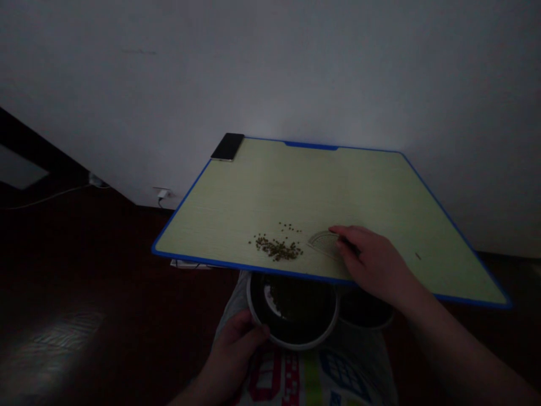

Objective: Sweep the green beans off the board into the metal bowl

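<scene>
My right hand (372,260) pinches a clear plastic protractor (323,241) flat against the pale tabletop. Left of the protractor lies a scattered heap of small greenish-brown beans or seeds (279,248), near the table's front edge. My left hand (240,341) grips the rim of a bowl (310,341) on the lap, its thumb over the edge. The bowl is dark inside with a pale rim, partly under the table edge; some small grains show dimly in it. To its right sits a second dark bowl (367,309), half hidden by the table and my right arm.
The pale table (321,186) has a blue edge and stands against a grey wall (296,67). A phone (227,147) lies at its back left corner. A small dark speck (418,256) is on the right side. A white plug (163,194) sits low on the wall.
</scene>
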A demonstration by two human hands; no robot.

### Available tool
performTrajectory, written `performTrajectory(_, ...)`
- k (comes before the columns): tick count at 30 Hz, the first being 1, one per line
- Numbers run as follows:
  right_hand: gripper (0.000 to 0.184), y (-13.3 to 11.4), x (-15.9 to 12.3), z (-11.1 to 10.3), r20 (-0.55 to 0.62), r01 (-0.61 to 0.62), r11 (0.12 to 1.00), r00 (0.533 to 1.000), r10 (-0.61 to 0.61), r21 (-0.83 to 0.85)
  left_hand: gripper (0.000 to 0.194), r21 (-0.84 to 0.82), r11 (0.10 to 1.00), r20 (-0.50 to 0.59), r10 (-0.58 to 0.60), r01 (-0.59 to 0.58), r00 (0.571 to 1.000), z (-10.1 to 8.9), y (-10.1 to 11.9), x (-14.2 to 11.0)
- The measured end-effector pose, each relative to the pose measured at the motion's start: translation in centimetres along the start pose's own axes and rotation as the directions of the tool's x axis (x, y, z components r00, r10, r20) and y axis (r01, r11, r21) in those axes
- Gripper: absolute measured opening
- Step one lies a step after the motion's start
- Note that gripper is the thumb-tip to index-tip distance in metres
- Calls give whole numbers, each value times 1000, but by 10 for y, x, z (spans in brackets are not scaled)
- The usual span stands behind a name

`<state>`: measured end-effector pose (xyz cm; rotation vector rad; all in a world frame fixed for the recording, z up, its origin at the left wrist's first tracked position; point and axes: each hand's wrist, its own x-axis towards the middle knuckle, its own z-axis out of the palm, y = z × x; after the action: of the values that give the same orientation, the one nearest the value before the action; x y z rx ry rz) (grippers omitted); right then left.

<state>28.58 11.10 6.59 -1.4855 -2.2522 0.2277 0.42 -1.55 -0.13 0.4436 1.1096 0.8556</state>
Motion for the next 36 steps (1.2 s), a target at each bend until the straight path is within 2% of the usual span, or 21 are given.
performTrajectory(6,41,-2,-1,-2,29,43,998,999,-44,35,25,-13,1000,14,1,-1,1000,3,3,-1)
performTrajectory(11,41,-5,14,1,87,61,997,994,-66,56,31,-2,1000,-6,-7,7,1000,4,3,0)
performTrajectory(16,42,-6,26,0,139,94,994,985,-102,59,30,21,1000,-33,5,-5,999,4,2,-2)
performTrajectory(25,39,-2,15,-11,197,153,983,966,-170,96,23,8,1000,20,14,-15,1000,-2,0,1)
performTrajectory(36,38,-5,14,-7,191,124,982,970,-150,139,23,-21,1000,17,5,-5,1000,0,0,2)
